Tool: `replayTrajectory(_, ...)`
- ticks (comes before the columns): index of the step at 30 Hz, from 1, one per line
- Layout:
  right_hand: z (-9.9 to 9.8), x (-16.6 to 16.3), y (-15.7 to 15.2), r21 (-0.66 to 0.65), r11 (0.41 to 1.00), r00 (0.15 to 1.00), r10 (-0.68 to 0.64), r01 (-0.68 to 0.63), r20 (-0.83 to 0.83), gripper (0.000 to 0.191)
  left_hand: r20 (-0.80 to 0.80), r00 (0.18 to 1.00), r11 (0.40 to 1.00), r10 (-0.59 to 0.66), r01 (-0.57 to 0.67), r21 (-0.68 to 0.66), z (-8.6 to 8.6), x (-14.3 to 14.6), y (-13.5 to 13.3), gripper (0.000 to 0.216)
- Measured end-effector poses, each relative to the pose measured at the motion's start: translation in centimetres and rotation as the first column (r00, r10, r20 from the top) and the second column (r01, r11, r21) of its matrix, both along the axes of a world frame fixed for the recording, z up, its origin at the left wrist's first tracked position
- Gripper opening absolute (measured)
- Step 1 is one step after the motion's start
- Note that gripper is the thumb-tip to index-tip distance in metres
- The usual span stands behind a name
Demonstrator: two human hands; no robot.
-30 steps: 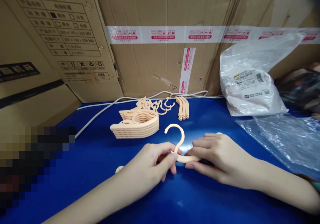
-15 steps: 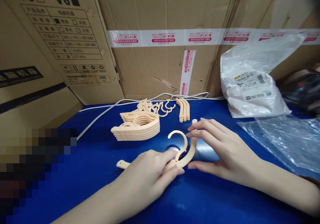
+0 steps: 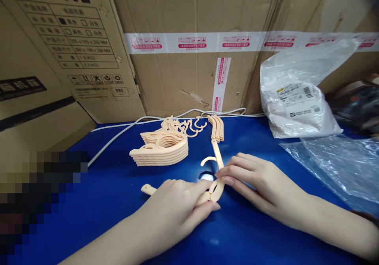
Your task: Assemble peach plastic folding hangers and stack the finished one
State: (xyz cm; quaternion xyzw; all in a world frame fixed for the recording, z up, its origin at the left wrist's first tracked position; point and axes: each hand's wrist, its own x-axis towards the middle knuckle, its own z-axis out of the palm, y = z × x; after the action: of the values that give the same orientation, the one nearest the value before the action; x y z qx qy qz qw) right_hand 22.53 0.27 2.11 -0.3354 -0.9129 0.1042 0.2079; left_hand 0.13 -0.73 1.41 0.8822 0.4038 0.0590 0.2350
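Observation:
A peach plastic folding hanger (image 3: 217, 166) lies on the blue table (image 3: 118, 186) between my hands. My left hand (image 3: 180, 207) presses down on its left arm, whose tip (image 3: 145, 188) sticks out past my wrist. My right hand (image 3: 254, 180) pinches the right arm near the hinge, and that arm stands swung up, pointing away from me. The hook (image 3: 207, 160) shows just left of it. A stack of folded hangers (image 3: 161, 150) sits behind my left hand. Loose hooks (image 3: 189, 126) and loose arms (image 3: 217, 127) lie farther back.
Large cardboard boxes (image 3: 183, 40) wall off the back and left. A white cable (image 3: 118, 132) runs along their foot. A white plastic bag with labels (image 3: 296, 99) and a clear plastic sheet (image 3: 334, 166) lie at the right. A blurred patch covers the lower left.
My right hand has swung the hanger's right arm from lying flat to pointing up and away. My left hand has shifted down onto the left arm. The hook now looks lower.

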Motion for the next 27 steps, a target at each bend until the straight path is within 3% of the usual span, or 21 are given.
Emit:
replayTrajectory(5, -0.1, 0.3, 0.3, -0.034, 0.994, 0.994, -0.103, 0.101, -0.040, 0.021, -0.037, 0.987, 0.983, -0.153, 0.156, 0.097, 0.3, 0.0, -0.1, 0.020)
replayTrajectory(9, -0.5, 0.7, 1.0, -0.093, 0.981, 0.984, -0.172, 0.169, -0.034, 0.008, -0.044, 0.979, 0.967, -0.200, 0.204, 0.151, 0.0, -0.1, -0.2, 0.022)
replayTrajectory(15, -0.4, 1.1, 1.7, -0.174, 0.967, 0.982, -0.186, 0.186, 0.021, 0.016, -0.041, 0.974, 0.957, -0.224, 0.228, 0.177, -0.3, -0.1, -0.1, 0.024)
replayTrajectory(22, 0.1, 1.5, 2.1, -0.081, 0.977, 0.972, -0.182, 0.196, 0.148, 0.017, -0.035, 0.977, 0.951, -0.209, 0.212, 0.224, -0.1, -0.4, 0.3, 0.021)
replayTrajectory(27, -0.4, 1.8, 2.2, 0.069, 0.981, 0.955, -0.190, 0.179, 0.227, 0.015, -0.089, 0.977, 0.926, -0.194, 0.213, 0.311, 0.2, -0.3, 0.5, 0.022)
